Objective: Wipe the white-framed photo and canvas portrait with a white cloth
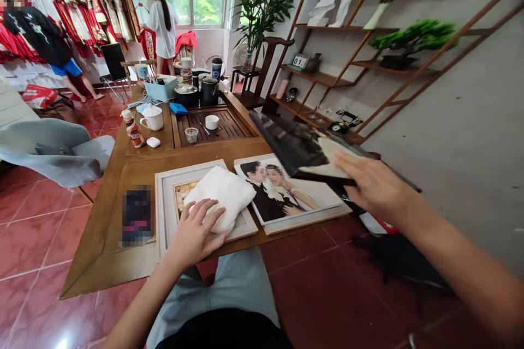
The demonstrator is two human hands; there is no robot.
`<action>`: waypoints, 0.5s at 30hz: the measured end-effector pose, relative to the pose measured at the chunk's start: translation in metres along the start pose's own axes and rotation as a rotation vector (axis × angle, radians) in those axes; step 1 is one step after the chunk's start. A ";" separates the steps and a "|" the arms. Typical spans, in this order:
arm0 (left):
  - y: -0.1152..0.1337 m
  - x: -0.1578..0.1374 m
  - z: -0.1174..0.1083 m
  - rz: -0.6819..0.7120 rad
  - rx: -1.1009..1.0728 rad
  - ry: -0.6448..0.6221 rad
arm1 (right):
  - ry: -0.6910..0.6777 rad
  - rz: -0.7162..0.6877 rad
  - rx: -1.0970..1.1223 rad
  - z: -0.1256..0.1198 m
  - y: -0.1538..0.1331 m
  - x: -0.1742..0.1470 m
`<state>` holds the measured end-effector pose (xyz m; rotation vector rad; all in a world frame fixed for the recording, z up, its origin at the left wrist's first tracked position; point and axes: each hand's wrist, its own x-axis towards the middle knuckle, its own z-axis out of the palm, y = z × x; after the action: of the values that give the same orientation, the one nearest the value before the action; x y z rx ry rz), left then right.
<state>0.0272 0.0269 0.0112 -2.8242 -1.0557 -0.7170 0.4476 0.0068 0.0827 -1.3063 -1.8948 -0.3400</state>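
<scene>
My left hand (195,229) rests flat on a folded white cloth (223,190) that lies on a white picture frame (164,202) at the near edge of the wooden table (106,245). My right hand (374,185) grips a dark framed photo (298,147), held tilted in the air above the table's right corner. Beneath it another framed photo of a couple (286,196) lies flat next to the white frame.
Further back on the table stand a slatted tea tray (229,122) with small cups, a white teapot (152,118), a bottle (134,131), kettles and a blue box. A shelf unit (339,65) lines the right wall. Two people stand near hanging red garments at the back left.
</scene>
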 end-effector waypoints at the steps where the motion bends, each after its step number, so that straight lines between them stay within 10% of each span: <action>1: 0.000 0.000 0.003 -0.032 0.006 -0.014 | -0.072 -0.066 -0.035 0.004 0.007 -0.006; 5: -0.001 0.002 0.017 -0.165 0.043 -0.074 | -0.289 -0.483 -0.421 0.023 0.032 -0.036; 15: -0.008 -0.002 0.013 -0.447 0.158 0.023 | -0.317 -0.660 -0.570 0.051 0.028 -0.061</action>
<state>0.0265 0.0342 -0.0024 -2.4627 -1.6821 -0.6512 0.4581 0.0095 -0.0013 -1.0695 -2.5991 -1.1325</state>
